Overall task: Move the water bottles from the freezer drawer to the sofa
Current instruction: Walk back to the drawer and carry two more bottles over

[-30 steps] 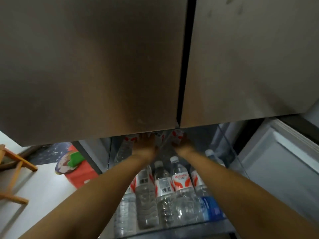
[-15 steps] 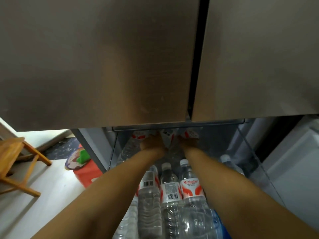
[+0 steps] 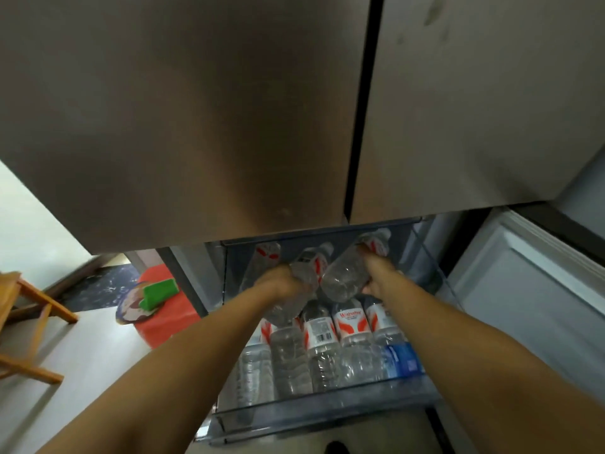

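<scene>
Below the closed fridge doors (image 3: 229,109), freezer drawer (image 3: 327,409) pulled out, person leaning over it with both arms reaching in. Left hand (image 3: 281,285) wraps a clear water bottle (image 3: 306,273), fingers curled round its body, cap end pointing toward the drawer's back edge. Right hand (image 3: 376,273) grips a second bottle (image 3: 347,273), likewise tilted, base toward the person. Both bottles sit raised above the row underneath, touching or nearly touching each other in the middle; cannot tell which. One bottle per hand looks like a way to carry two per trip.

Remaining bottles (image 3: 327,342) lie packed side by side along the drawer's front edge, caps toward the back, red-and-white labels up; one blue-labelled bottle (image 3: 401,357) at the front right corner. Another red-labelled bottle (image 3: 265,257) leans at the back left corner. Lying flat and tight probably keeps them from rolling when the drawer slides.

Judgement: lifting step under way, task early, many bottles still in the drawer, sofa not in view. Next move likely needs the bottles drawn back clear of the door bottoms overhead. Wet or cold plastic may slip.

Floor left of the fridge: red tub (image 3: 163,309) with a patterned lid and green object (image 3: 157,293), wooden chair (image 3: 26,322) at the left edge.
</scene>
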### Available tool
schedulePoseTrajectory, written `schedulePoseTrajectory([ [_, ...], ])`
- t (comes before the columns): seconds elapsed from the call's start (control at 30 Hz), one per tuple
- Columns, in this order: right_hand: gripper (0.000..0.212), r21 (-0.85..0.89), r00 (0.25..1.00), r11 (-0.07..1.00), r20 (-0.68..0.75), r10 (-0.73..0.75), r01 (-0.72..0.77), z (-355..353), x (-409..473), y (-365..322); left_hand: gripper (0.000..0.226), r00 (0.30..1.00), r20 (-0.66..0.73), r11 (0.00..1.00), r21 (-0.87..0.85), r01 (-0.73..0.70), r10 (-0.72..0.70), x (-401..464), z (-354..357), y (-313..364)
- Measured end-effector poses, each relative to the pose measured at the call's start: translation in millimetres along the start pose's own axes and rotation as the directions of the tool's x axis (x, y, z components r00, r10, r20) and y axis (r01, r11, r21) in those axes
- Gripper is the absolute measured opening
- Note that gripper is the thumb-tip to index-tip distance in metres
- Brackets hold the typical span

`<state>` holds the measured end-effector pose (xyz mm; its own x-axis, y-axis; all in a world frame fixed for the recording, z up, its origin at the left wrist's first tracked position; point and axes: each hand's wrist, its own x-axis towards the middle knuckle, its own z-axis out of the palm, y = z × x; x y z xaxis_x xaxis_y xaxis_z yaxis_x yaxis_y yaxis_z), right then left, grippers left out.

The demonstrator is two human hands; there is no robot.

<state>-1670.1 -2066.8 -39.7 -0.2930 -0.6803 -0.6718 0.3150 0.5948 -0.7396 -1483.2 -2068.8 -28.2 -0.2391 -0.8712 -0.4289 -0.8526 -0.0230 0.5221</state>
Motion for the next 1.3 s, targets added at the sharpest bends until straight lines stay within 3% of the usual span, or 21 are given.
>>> schedulePoseTrajectory([
  [0.13, 0.050, 0.123, 0.998, 0.990, 0.004, -0.069, 0.068, -9, -28, 15, 0.036, 0.999, 0.039, 0.916, -0.401, 0.025, -0.010, -25, 0, -15],
  [0.23, 0.051, 0.299, 0.994, 0.949, 0.018, -0.107, 0.097, -18, -59, 33, 0.046, 0.996, 0.087, 0.819, -0.573, 0.020, 0.037, -51, 4, -22],
  [0.33, 0.042, 0.442, 0.985, 0.887, 0.038, -0.169, 0.135, -31, -89, 47, 0.049, 0.985, 0.120, 0.760, -0.649, -0.017, 0.125, -72, 6, -26],
  [0.43, 0.042, 0.538, 0.969, 0.826, 0.060, -0.238, 0.169, -48, -121, 60, 0.043, 0.957, 0.189, 0.627, -0.779, 0.010, 0.220, -95, 10, -23],
  [0.57, 0.054, 0.576, 0.959, 0.792, 0.049, -0.280, 0.202, -77, -163, 79, 0.034, 0.841, 0.341, 0.462, -0.878, 0.125, 0.420, -120, 17, -13],
  [0.67, 0.041, 0.530, 0.943, 0.799, -0.004, -0.333, 0.284, -99, -188, 98, 0.047, 0.745, 0.446, 0.452, -0.865, 0.218, 0.495, -135, 28, 9],
  [0.77, 0.039, 0.477, 0.924, 0.803, -0.056, -0.379, 0.358, -120, -213, 114, 0.055, 0.705, 0.498, 0.426, -0.854, 0.298, 0.505, -151, 53, 38],
  [0.9, 0.046, 0.297, 0.874, 0.823, -0.206, -0.440, 0.484, -162, -246, 145, 0.060, 0.641, 0.564, 0.556, -0.794, 0.247, 0.521, -170, 90, 71],
  [1.03, 0.045, 0.001, 0.766, 0.885, -0.500, -0.403, 0.466, -215, -280, 205, 0.051, 0.598, 0.653, 0.755, -0.645, 0.116, 0.465, -201, 143, 92],
  [1.17, 0.051, -0.091, 0.646, 0.910, -0.675, -0.355, 0.405, -266, -319, 285, 0.050, 0.480, 0.689, 0.790, -0.613, -0.013, 0.543, -240, 215, 106],
  [1.3, 0.056, -0.127, 0.547, 0.962, -0.800, -0.244, 0.243, -317, -370, 370, 0.063, 0.573, 0.623, 0.846, -0.421, -0.327, 0.532, -287, 288, 109],
])
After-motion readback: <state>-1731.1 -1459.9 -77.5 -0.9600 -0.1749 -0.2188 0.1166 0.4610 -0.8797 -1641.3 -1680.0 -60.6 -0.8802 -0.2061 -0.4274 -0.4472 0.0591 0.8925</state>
